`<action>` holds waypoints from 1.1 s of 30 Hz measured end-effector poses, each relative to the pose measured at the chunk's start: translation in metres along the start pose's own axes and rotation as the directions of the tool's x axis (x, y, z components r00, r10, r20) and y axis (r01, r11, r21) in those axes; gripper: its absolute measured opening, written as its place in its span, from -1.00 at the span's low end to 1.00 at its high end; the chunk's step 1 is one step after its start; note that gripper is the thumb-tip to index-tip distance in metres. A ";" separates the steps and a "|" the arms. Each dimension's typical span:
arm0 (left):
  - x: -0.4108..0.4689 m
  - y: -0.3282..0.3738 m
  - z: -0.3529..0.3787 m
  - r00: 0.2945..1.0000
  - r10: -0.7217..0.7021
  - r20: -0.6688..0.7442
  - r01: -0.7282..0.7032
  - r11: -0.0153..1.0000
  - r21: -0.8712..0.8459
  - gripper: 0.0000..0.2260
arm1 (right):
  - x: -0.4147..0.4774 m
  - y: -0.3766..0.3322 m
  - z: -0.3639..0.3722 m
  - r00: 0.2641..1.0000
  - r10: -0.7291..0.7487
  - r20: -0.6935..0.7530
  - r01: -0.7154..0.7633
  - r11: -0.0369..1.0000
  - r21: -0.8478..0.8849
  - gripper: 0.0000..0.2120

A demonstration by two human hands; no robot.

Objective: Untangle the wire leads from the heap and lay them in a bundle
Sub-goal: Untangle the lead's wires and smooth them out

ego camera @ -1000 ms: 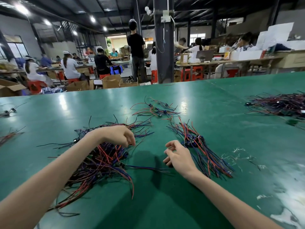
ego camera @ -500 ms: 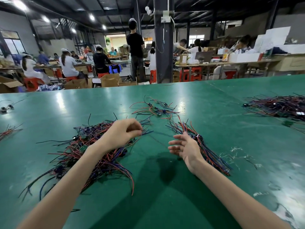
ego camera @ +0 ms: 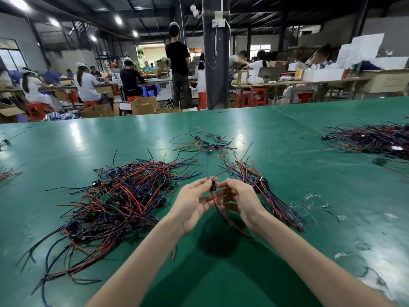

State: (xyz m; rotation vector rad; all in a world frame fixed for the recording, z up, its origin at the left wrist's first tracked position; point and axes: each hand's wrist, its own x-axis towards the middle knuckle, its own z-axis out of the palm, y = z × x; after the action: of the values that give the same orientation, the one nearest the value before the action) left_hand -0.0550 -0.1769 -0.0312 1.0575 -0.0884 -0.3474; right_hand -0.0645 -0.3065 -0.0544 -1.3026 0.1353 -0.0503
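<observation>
Head view: left hand (ego camera: 192,203) and right hand (ego camera: 242,201) meet above green table (ego camera: 298,156), fingertips of both pinching one wire lead (ego camera: 213,186); red tail hangs below grip. Heap (ego camera: 119,196) left of grip, bundle (ego camera: 269,196) just right. Loose leads (ego camera: 205,144) beyond.

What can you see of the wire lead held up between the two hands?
The wire lead is a small dark blue part with thin insulated wires. A blue wire rises from it; a red one hangs below in a loose curve toward the green table. The left hand and right hand pinch it at the dark part, held above the table between the heap and the bundle. Blur hides finer detail.
</observation>
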 end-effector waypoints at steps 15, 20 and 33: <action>-0.003 -0.017 -0.022 0.999 0.034 0.034 -0.042 0.962 0.271 -0.81 | -0.009 0.003 0.003 0.996 0.045 0.080 -0.034 0.990 -0.138 -0.81; -0.003 -0.017 -0.024 0.998 0.050 0.044 -0.059 0.972 0.230 -0.83 | -0.008 0.000 0.001 0.993 0.079 0.087 -0.064 0.984 -0.165 -0.70; 0.003 -0.015 -0.033 0.995 0.084 -0.055 -0.079 0.994 0.078 -0.93 | -0.014 0.001 0.006 0.966 0.109 0.235 -0.069 0.983 -0.172 -0.94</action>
State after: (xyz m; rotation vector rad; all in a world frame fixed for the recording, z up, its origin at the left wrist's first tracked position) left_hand -0.0480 -0.1572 -0.0603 1.1344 -0.0933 -0.2409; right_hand -0.0778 -0.2984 -0.0530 -1.4527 -0.0135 0.2014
